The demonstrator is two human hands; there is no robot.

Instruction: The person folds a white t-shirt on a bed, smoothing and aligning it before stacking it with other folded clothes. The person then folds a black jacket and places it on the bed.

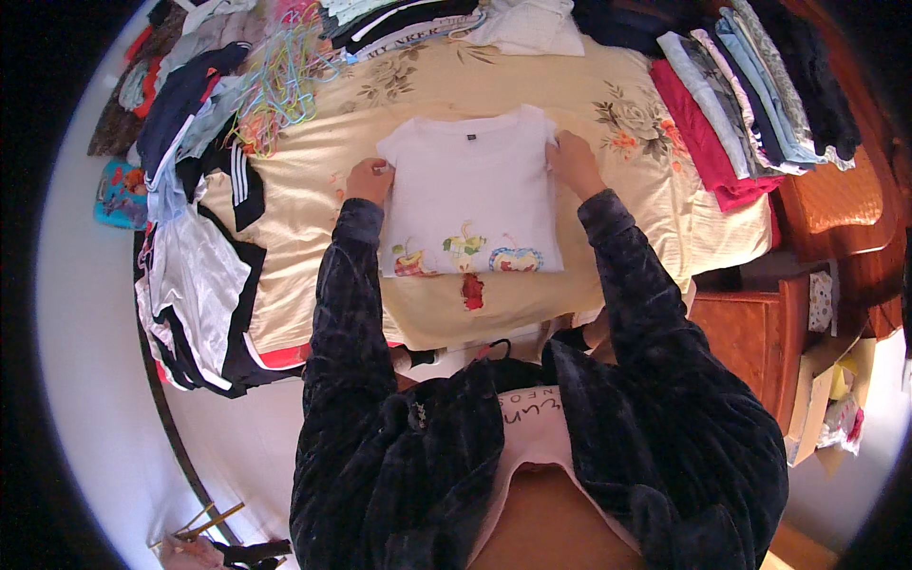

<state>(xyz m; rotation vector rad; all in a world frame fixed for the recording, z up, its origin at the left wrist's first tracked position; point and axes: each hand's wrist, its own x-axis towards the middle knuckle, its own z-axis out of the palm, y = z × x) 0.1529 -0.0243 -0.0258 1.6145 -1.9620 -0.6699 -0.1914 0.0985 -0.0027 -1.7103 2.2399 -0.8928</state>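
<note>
A white T-shirt (470, 192), folded into a near-rectangle, lies flat on the bed with its neckline away from me. Colourful apple-like prints run along its near edge. My left hand (370, 179) is at the shirt's upper left side, fingers curled at the edge. At the upper right side, my right hand (574, 162) pinches the shirt's edge between thumb and fingers. Both sleeves of my dark velvety jacket reach in from below. Whether the left fingers actually grip cloth is hard to make out.
A floral yellow bedsheet (299, 263) covers the bed. Tangled plastic hangers (281, 92) and loose clothes (196, 285) lie at the left. Folded clothes stand in a row (741, 100) at the right; a folded white garment (531, 28) sits at the far edge. A wooden cabinet (741, 335) stands lower right.
</note>
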